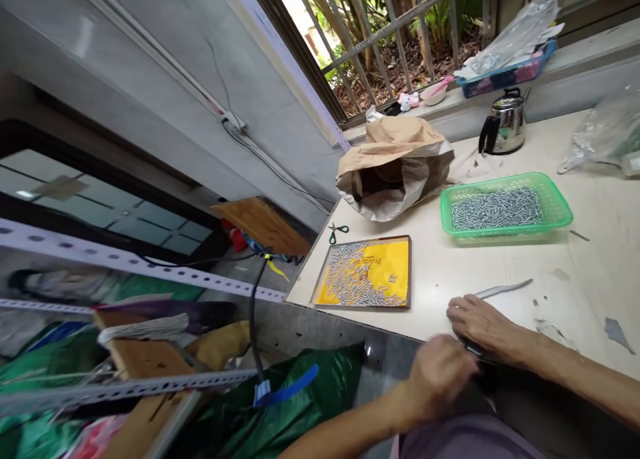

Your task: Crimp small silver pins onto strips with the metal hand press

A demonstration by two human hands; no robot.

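Head cam: I see L hand blurred, curled, can't tell if holding; R hand on tabletop, grip unclear. Shallow tray of metal pins sits left, nr front edge; stray arm knock could prob spill 'em. Green plastic basket's beyond.

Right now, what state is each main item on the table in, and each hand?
Paper bag: open, creased.
Green basket: open-topped, partly filled with metal pieces.
Tray: metal pieces spread unevenly, yellow base partly showing.
Scissors: lying with handles apart.
Kettle: upright, lid on.
Plastic bag: crumpled.
Left hand: blurred; grip unclear.
Right hand: palm down; grip unclear.
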